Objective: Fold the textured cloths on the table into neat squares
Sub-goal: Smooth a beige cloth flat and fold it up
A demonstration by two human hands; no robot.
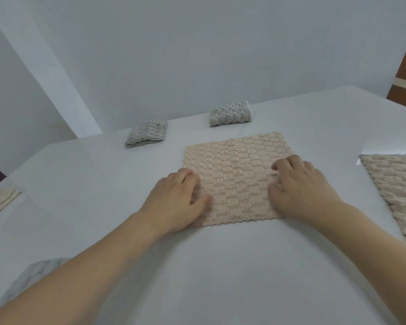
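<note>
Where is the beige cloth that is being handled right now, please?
In the head view the beige cloth lies flat at the table's centre, under both hands, left hand and right hand, with two folded grey cloths beyond it.

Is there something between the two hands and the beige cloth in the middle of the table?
No. The left hand and the right hand already rest directly on the beige cloth, one at each side of its near part.
</note>
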